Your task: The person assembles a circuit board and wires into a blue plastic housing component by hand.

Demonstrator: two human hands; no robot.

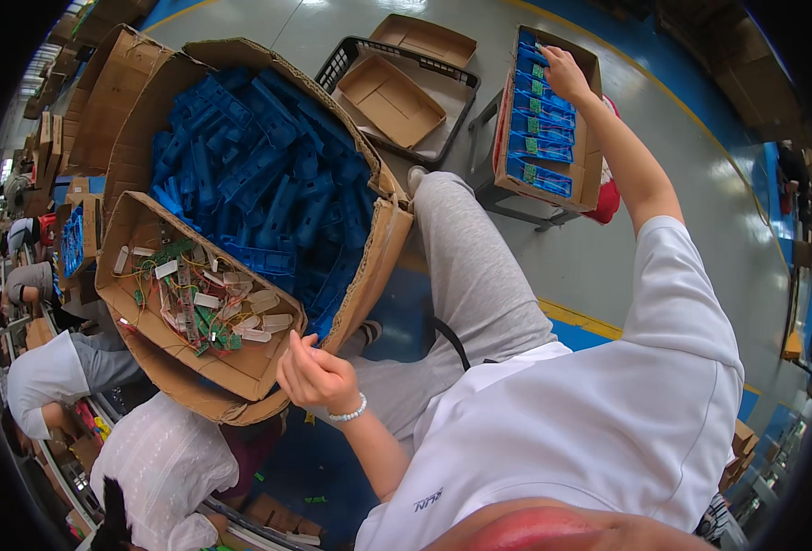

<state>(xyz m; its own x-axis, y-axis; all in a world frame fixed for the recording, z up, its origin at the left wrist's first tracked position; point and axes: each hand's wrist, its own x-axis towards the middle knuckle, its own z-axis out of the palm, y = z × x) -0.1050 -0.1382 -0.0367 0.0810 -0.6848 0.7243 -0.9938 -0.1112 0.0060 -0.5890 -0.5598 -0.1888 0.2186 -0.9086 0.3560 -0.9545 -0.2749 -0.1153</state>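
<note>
My right hand (566,77) reaches out to the far end of a row of blue plastic housings with green circuit boards (536,127). Its fingers are closed on the farthest blue housing (530,48). The row lies in a shallow cardboard box (591,138). My left hand (321,375), a beaded bracelet at its wrist, hovers by the near corner of a cardboard tray (255,384). Its fingers curl together; whatever they hold, if anything, is hidden. Small green boards, thin wires and white and clear plastic pieces (206,300) fill that tray.
Loose blue housings (259,174) heap up in a big carton (383,248) beneath the tray. A grey stool (482,156) supports the shallow box. Beyond my foot, a black crate (465,92) holds a cardboard tray (392,99). Other people (153,468) sit at the left.
</note>
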